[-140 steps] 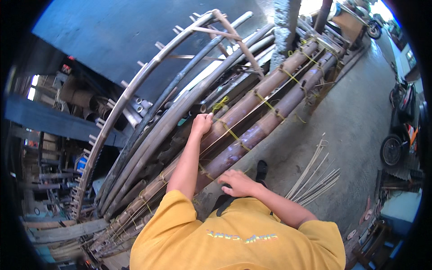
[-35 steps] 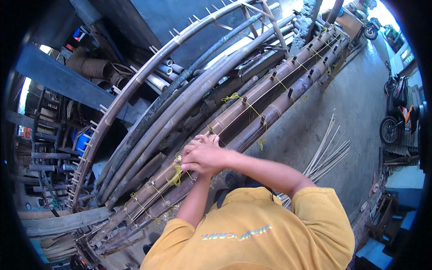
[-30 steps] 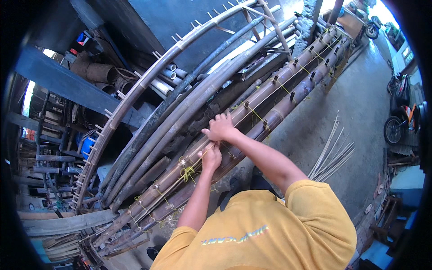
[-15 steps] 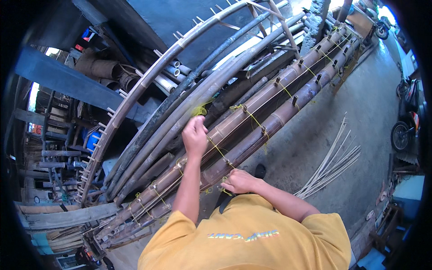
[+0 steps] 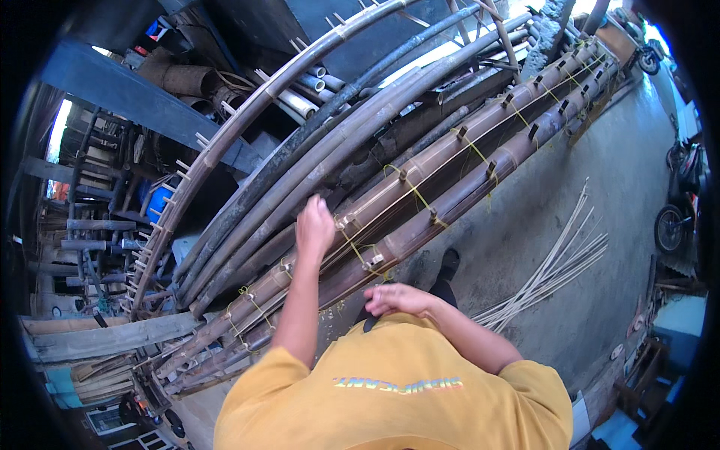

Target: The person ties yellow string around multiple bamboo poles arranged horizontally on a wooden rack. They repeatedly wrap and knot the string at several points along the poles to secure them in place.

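Observation:
Two long bamboo poles lie side by side, running from lower left to upper right: a far pole (image 5: 431,161) and a near pole (image 5: 465,202). Short pegs (image 5: 491,169) stand up along both, and thin yellow-green cord (image 5: 416,191) crosses between them. Over the far pole is my left hand (image 5: 316,225), raised with its fingers closed; what they hold, if anything, is hidden. My right hand (image 5: 399,299) is in front of the near pole, close to my shirt, its fingers curled together near a cord-wrapped peg (image 5: 373,260). Its grip is too small to make out.
Behind the poles lie more bamboo poles (image 5: 330,154) and a curved one with pegs (image 5: 214,150). Thin pale sticks (image 5: 551,270) are spread on the concrete floor (image 5: 525,232) at the right. A motorcycle (image 5: 671,225) stands at the far right. My foot (image 5: 450,259) is beside the near pole.
My view has shifted along the poles. The coil of yellow-green cord at my left hand no longer shows. My right hand has moved slightly, its fingers loosened a little.

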